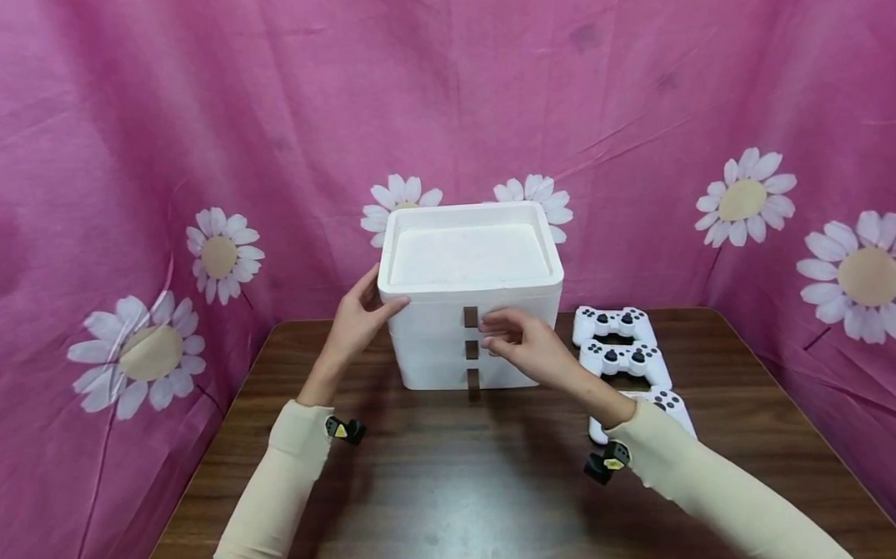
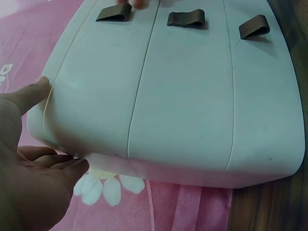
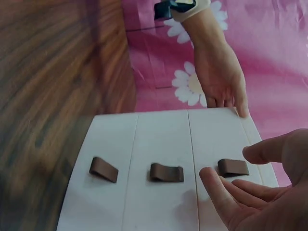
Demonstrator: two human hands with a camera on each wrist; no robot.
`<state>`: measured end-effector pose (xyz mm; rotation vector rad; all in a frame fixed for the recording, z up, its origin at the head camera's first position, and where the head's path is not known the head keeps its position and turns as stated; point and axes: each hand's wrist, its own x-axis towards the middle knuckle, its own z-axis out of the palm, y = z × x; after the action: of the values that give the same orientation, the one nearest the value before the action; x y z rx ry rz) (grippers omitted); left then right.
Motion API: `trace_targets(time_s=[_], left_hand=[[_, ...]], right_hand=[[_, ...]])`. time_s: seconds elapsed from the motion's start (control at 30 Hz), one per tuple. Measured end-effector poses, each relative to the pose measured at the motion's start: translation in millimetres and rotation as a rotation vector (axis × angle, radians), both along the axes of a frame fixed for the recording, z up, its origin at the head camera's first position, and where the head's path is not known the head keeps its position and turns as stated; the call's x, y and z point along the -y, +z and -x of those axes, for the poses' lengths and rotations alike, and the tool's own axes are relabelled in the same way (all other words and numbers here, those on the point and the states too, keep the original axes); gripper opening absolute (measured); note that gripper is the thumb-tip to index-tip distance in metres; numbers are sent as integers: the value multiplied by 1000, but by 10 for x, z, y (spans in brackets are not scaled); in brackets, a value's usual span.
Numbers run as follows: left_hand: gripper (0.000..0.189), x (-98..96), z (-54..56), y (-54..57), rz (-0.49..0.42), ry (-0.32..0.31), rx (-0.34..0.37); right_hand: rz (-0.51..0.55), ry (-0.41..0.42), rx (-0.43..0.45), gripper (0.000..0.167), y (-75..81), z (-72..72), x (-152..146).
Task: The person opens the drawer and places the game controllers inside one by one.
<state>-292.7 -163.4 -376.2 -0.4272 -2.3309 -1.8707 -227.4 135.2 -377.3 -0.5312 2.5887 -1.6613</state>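
A white box of three stacked drawers (image 1: 432, 351) stands on the table, with a shallow rimmed top. Brown pull tabs mark its front: a top tab (image 3: 233, 167), a middle tab (image 3: 167, 173) and a bottom tab (image 3: 103, 170). My left hand (image 1: 354, 324) holds the box's upper left corner, thumb (image 2: 36, 94) on the front edge and fingers along the side. Before the top tab hovers my right hand (image 1: 529, 343), its thumb and fingers parted around that tab in the right wrist view. All three drawers sit closed.
White game controllers lie in a column right of the box: a far controller (image 1: 615, 326), a middle controller (image 1: 624, 362) and a near controller (image 1: 675, 407), partly hidden by my right forearm. A pink flowered cloth (image 1: 455, 96) hangs behind and beside the brown wooden table (image 1: 442, 480).
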Motion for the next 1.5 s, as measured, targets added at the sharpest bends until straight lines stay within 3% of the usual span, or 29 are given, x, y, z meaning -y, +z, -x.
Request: trace_targets(time_s=[0.23, 0.37, 0.7, 0.9, 1.5], left_hand=[[87, -48, 0, -23, -18, 13, -19], [87, -50, -13, -12, -21, 12, -10], [85, -76, -3, 11, -67, -17, -19], [87, -66, -17, 4, -71, -3, -5], [85, -43, -48, 46, -40, 6, 21]], right_hand=[[229, 8, 173, 41, 2, 21, 66], [296, 11, 244, 44, 20, 41, 95], [320, 11, 296, 34, 59, 139, 128], [345, 20, 316, 33, 57, 168, 165], [299, -37, 279, 28, 39, 170, 234]])
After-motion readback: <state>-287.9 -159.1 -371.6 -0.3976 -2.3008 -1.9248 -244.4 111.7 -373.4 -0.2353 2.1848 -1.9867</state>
